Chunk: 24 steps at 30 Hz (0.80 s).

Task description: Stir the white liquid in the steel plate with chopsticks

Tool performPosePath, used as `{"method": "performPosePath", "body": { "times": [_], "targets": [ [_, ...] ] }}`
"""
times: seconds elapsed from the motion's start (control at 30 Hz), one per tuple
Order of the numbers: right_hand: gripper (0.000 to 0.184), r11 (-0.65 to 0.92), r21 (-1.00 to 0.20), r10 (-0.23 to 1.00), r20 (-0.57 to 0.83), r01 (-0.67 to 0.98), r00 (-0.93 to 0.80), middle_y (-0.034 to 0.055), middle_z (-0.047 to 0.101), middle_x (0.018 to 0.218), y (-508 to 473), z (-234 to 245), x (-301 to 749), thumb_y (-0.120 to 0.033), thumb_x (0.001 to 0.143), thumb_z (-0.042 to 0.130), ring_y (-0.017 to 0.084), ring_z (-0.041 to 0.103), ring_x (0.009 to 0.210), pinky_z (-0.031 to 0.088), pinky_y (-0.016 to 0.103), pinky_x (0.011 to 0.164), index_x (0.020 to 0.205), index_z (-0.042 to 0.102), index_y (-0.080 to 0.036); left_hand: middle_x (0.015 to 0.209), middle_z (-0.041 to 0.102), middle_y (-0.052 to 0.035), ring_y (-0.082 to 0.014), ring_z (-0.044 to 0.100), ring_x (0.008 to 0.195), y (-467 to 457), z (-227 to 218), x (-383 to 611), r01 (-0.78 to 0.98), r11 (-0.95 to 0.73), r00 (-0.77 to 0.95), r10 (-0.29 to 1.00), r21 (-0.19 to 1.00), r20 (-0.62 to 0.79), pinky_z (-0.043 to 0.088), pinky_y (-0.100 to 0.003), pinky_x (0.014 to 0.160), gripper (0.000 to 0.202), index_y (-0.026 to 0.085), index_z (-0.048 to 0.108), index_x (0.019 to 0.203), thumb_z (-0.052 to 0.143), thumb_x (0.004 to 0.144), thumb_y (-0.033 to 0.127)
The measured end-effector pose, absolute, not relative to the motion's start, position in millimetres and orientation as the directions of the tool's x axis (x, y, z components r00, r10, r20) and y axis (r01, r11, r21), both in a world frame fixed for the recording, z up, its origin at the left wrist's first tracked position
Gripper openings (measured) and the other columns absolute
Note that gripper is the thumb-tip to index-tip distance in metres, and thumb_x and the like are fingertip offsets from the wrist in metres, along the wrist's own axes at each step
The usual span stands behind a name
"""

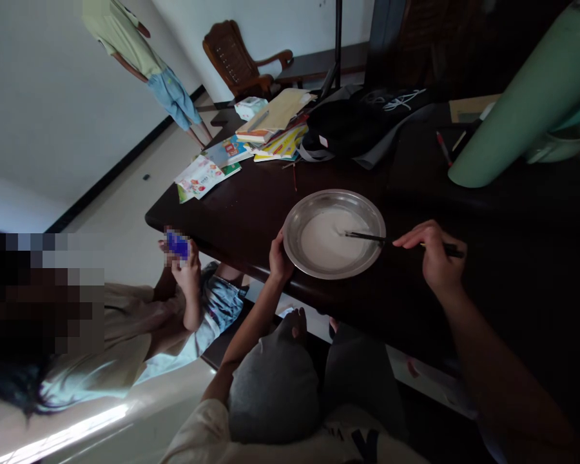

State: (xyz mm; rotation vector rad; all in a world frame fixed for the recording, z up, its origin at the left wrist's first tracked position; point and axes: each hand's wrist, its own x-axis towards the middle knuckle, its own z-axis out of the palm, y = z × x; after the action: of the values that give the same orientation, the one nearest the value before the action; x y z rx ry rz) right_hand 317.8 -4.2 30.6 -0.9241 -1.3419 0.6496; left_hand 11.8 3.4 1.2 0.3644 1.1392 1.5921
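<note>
A round metal plate (297, 222) with a white batter-like liquid in it sits on the dark wooden table (251, 206). My left hand (279, 258) grips the plate's near-left rim, fingers curled on it. My right hand (432, 254) is closed on a pair of dark chopsticks (367, 236), whose tips dip into the white liquid near the plate's middle.
A stack of books and coloured booklets (270, 129) lies at the table's far end beside a black bag (362, 122). A pale green roll (526, 103) leans at the right. A seated person at the left holds a phone (178, 245); another person stands far back near a wooden chair (244, 61).
</note>
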Motion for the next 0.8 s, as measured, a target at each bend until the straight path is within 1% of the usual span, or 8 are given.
{"method": "performPosePath", "body": {
  "times": [0.1,0.23,0.33,0.43,0.53,0.67,0.73,0.8],
  "targets": [
    [0.057,0.482,-0.875,0.872,0.483,0.035,0.082,0.0039,0.08,0.069,-6.6,32.1,312.6,-0.06,0.111,0.063,0.025,0.075,0.068,0.059,0.044,0.074,0.065,0.076,-0.03,0.102,0.088,-0.0056,-0.0334,0.078,0.125,3.1,0.3,10.6,-0.575,0.041,-0.354,0.888,0.817,-0.293,0.06,-0.041,0.108,0.038,0.02,0.086,0.121,0.066,0.09,0.031],
    [0.051,0.456,-0.883,0.89,0.45,0.112,-0.075,0.005,0.088,0.087,-8.3,32.4,308.7,-0.064,0.108,0.067,0.026,0.081,0.085,0.062,0.043,0.084,0.074,0.082,-0.029,0.103,0.087,-0.005,-0.0325,0.078,0.124,3.1,0.2,10.5,-0.573,0.037,-0.362,0.885,0.819,-0.293,0.06,-0.04,0.108,0.038,0.022,0.086,0.121,0.066,0.091,0.031],
    [0.054,0.436,-0.89,0.895,0.444,0.131,0.038,0.0056,0.086,0.086,-5.9,29.7,314.9,-0.067,0.107,0.067,0.024,0.08,0.083,0.061,0.039,0.077,0.072,0.08,-0.028,0.101,0.087,-0.0048,-0.0323,0.078,0.124,3.6,0.1,11.6,-0.569,0.046,-0.373,0.875,0.821,-0.308,0.06,-0.04,0.107,0.039,0.021,0.086,0.124,0.063,0.093,0.031],
    [0.059,0.411,-0.909,0.893,0.415,0.06,0.176,0.0047,0.081,0.076,-3.1,26.0,320.1,-0.068,0.106,0.068,0.022,0.074,0.073,0.055,0.035,0.065,0.065,0.075,-0.027,0.102,0.088,-0.0053,-0.0331,0.078,0.124,3.9,-1.0,12.0,-0.556,0.041,-0.38,0.876,0.83,-0.298,0.06,-0.041,0.107,0.041,0.021,0.085,0.125,0.064,0.093,0.033],
    [0.059,0.355,-0.935,0.929,0.353,-0.008,0.109,0.0043,0.081,0.073,-3.9,25.9,316.3,-0.069,0.104,0.07,0.02,0.07,0.064,0.051,0.033,0.057,0.063,0.074,-0.026,0.106,0.088,-0.0063,-0.0347,0.077,0.127,3.7,-2.8,11.1,-0.541,0.037,-0.368,0.888,0.84,-0.276,0.06,-0.043,0.109,0.038,0.023,0.085,0.121,0.069,0.09,0.039],
    [0.056,0.344,-0.936,0.938,0.339,0.077,-0.069,0.0064,0.087,0.087,-7.1,31.8,308.9,-0.073,0.102,0.07,0.023,0.079,0.08,0.061,0.037,0.071,0.071,0.08,-0.027,0.107,0.087,-0.0064,-0.0358,0.077,0.129,3.7,-4.8,9.6,-0.528,0.043,-0.363,0.891,0.848,-0.272,0.06,-0.044,0.11,0.036,0.025,0.085,0.117,0.072,0.089,0.042],
    [0.055,0.357,-0.927,0.934,0.355,0.113,-0.037,0.0064,0.087,0.087,-6.9,33.3,311.5,-0.071,0.103,0.071,0.024,0.08,0.084,0.062,0.038,0.077,0.07,0.079,-0.027,0.109,0.087,-0.0066,-0.0359,0.077,0.128,4.0,-5.3,9.6,-0.529,0.036,-0.365,0.892,0.848,-0.266,0.06,-0.044,0.11,0.038,0.024,0.085,0.121,0.071,0.09,0.042],
    [0.056,0.342,-0.935,0.934,0.349,0.093,0.073,0.0059,0.084,0.08,-5.4,32.4,317.2,-0.068,0.104,0.071,0.023,0.077,0.077,0.059,0.037,0.07,0.065,0.075,-0.027,0.108,0.088,-0.0067,-0.0356,0.077,0.127,4.2,-5.6,9.7,-0.533,0.034,-0.366,0.892,0.845,-0.266,0.06,-0.044,0.109,0.04,0.023,0.085,0.124,0.068,0.092,0.041]
  ]
}}
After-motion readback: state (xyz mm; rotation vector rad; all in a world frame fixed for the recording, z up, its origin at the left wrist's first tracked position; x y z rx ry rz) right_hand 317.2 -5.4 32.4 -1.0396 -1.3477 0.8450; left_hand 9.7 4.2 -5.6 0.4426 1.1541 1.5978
